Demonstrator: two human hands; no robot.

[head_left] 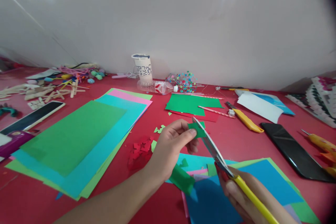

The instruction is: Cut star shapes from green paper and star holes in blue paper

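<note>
My left hand (173, 143) pinches a small piece of green paper (200, 131) between thumb and fingers, raised over the table. In my right hand (246, 192) is a pair of scissors (216, 152) with yellow on the handle. Their blades point up and left and cross the green piece. A folded or curled green strip (182, 179) lies below my left hand, beside several stacked sheets topped by blue paper (212, 197). Red paper scraps (140, 148), some with star-shaped outlines, lie to the left of my left wrist.
A stack of coloured paper (78, 136) covers the left of the red table. Phones lie at the far left (33, 117) and right (296, 150). A yellow utility knife (246, 119), a plastic bottle (157, 86), a white cup (144, 70) and wooden sticks (56, 92) sit further back, before a pale partition (168, 31).
</note>
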